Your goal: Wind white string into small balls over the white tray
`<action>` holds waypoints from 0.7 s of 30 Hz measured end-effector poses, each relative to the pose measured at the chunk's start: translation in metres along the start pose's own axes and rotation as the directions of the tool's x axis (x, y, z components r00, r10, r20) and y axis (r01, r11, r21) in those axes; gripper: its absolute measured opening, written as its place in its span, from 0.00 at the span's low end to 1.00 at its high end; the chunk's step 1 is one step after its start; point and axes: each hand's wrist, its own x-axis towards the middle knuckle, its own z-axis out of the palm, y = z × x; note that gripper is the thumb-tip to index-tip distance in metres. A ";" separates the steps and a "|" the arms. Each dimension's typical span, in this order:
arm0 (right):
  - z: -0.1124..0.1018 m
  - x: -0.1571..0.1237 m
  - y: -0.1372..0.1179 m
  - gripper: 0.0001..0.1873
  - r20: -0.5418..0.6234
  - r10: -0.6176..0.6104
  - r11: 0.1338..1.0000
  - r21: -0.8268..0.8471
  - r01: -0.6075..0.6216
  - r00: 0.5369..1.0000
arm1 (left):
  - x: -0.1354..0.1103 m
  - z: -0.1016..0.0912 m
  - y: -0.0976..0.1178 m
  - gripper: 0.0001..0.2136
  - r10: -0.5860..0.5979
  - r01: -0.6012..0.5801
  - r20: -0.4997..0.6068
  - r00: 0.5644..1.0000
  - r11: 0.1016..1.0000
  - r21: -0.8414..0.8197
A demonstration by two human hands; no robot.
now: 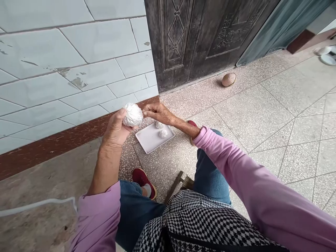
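Note:
A large white ball of yarn rests in my left hand, with the thumb and fingers curled round it. Just right of the ball, my right hand is closed in a pinch, its fingertips at or very near the ball's edge. Whatever lies between those fingertips is too small to make out. Below both hands, a shallow white tray sits on the floor. Two smaller white balls are on it: one ball in plain view, the other ball partly hidden under my right hand.
A tiled wall rises at the left, beside a dark carved door. Near the door lies a brownish, rounded object. A pale hose or cable crosses the floor at lower left. Part of a wooden stool shows between my legs.

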 end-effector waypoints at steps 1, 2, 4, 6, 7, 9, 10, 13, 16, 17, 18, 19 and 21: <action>0.000 -0.003 -0.006 0.13 -0.009 0.036 0.999 -0.009 -0.036 0.999 | 0.000 -0.002 0.001 0.37 0.007 -0.007 -0.024 1.000 1.000 -0.005; 0.000 -0.006 -0.013 0.13 -0.023 0.081 0.997 -0.007 -0.082 0.996 | -0.001 -0.003 0.002 0.36 0.011 -0.011 -0.040 0.999 1.000 -0.003; -0.001 -0.013 -0.029 0.15 -0.043 0.151 0.989 -0.002 -0.151 0.988 | -0.001 -0.005 0.002 0.33 0.008 -0.007 -0.049 0.999 1.000 0.017; -0.003 -0.017 -0.041 0.17 -0.051 0.184 0.983 -0.012 -0.184 0.982 | 0.000 -0.004 0.001 0.32 0.007 -0.006 -0.049 0.999 0.999 0.036; -0.004 -0.019 -0.045 0.18 -0.052 0.191 0.981 -0.021 -0.193 0.980 | 0.001 -0.004 0.000 0.33 0.009 -0.007 -0.056 0.998 0.999 0.038; -0.005 -0.022 -0.049 0.20 -0.033 0.192 0.980 -0.037 -0.193 0.981 | 0.004 -0.004 -0.004 0.35 0.017 -0.013 -0.091 0.996 0.999 0.041; -0.006 -0.024 -0.050 0.20 -0.016 0.186 0.982 -0.039 -0.186 0.982 | 0.006 -0.004 -0.006 0.37 0.022 -0.016 -0.113 0.993 0.998 0.054; -0.008 -0.025 -0.047 0.21 0.040 0.172 0.985 0.003 -0.172 0.984 | 0.009 -0.007 -0.008 0.37 0.022 0.001 -0.142 0.990 0.987 0.160; -0.011 -0.023 -0.043 0.27 0.059 0.172 0.978 0.108 -0.177 0.983 | 0.009 -0.011 -0.007 0.35 -0.003 0.019 -0.059 0.998 0.961 0.277; -0.013 -0.022 -0.041 0.30 0.059 0.167 0.973 0.151 -0.175 0.984 | 0.009 -0.012 -0.007 0.35 -0.019 0.023 -0.019 1.000 0.954 0.298; -0.014 -0.020 -0.039 0.32 0.054 0.160 0.967 0.191 -0.167 0.986 | 0.009 -0.011 -0.006 0.36 -0.035 0.028 0.019 0.999 0.950 0.310; -0.016 -0.019 -0.036 0.33 0.047 0.149 0.962 0.226 -0.156 0.988 | 0.008 -0.011 -0.006 0.38 -0.052 0.033 0.052 0.997 0.948 0.315; -0.017 -0.015 -0.030 0.34 0.029 0.112 0.955 0.272 -0.115 0.993 | 0.006 -0.008 -0.006 0.38 -0.078 0.042 0.102 0.992 0.949 0.311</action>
